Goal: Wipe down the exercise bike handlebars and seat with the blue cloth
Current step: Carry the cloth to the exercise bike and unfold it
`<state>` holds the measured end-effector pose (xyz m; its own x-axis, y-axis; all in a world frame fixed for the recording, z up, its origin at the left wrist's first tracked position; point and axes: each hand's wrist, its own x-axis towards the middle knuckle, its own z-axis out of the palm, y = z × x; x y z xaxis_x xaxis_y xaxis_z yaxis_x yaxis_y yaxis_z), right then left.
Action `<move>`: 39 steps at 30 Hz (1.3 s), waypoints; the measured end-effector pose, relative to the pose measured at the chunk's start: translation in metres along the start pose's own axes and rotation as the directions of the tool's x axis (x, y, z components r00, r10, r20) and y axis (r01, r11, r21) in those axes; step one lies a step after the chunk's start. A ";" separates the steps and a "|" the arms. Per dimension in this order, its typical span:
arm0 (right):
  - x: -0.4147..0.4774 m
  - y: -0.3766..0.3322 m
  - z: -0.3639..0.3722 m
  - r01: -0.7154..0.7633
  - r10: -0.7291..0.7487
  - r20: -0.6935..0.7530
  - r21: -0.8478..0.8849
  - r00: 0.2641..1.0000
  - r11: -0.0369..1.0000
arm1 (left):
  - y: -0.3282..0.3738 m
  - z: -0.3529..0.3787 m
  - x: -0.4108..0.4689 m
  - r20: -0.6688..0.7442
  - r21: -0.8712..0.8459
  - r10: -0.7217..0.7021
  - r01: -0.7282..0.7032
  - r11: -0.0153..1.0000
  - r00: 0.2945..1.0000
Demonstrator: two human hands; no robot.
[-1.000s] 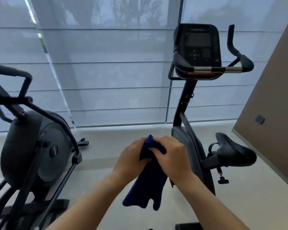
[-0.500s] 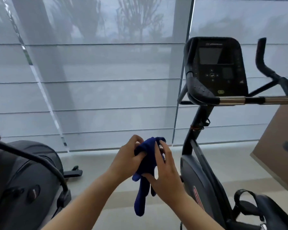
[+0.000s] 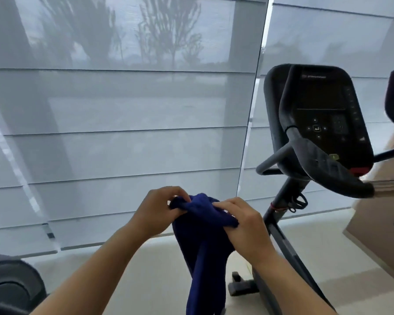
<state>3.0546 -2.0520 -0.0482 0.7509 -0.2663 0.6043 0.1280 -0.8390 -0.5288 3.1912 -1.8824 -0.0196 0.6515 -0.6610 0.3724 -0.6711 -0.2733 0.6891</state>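
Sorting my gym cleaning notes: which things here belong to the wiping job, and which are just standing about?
For the job: blue cloth, gripped by left hand and right hand; bike handlebars.

Just there: console; second machine, lower left; window blinds.

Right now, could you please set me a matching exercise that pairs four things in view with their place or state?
Things:
1. blue cloth
2. bike console
3. handlebar
4. roller blinds

States:
A. lowered over the window
B. screen dark, atop the post
C. gripped by the left hand and right hand, end hanging down
D. black padded grip, no hand on it

Pairs: 1-C, 2-B, 3-D, 4-A
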 end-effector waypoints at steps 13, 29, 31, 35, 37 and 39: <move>0.159 0.072 0.060 -0.245 0.231 -0.149 -0.086 0.961 0.966 | -0.098 -0.011 0.211 0.038 0.064 0.130 -0.132 0.989 0.991; 0.257 0.177 0.068 -0.362 0.278 -0.301 -0.272 0.912 0.892 | -0.104 0.078 0.390 0.308 -0.255 0.393 -0.323 0.911 0.866; 0.260 0.180 0.065 -0.412 0.295 -0.376 -0.281 0.878 0.867 | -0.100 0.088 0.407 0.322 -0.304 0.454 -0.364 0.881 0.831; 0.263 0.174 0.062 -0.558 0.347 -0.533 -0.306 0.772 0.771 | -0.087 0.101 0.433 0.349 -0.365 0.582 -0.466 0.806 0.734; 0.264 0.169 0.060 -0.617 0.341 -0.612 -0.319 0.714 0.719 | -0.083 0.105 0.442 0.336 -0.357 0.656 -0.553 0.753 0.676; 0.264 0.164 0.059 -0.675 0.336 -0.671 -0.336 0.661 0.657 | -0.079 0.111 0.451 0.316 -0.349 0.705 -0.613 0.709 0.635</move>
<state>3.3115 -2.2316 -0.0103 0.1043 -0.7761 0.6220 -0.6405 -0.5308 -0.5549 3.4990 -2.2365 0.0247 -0.1710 -0.8331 0.5260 -0.7516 0.4555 0.4771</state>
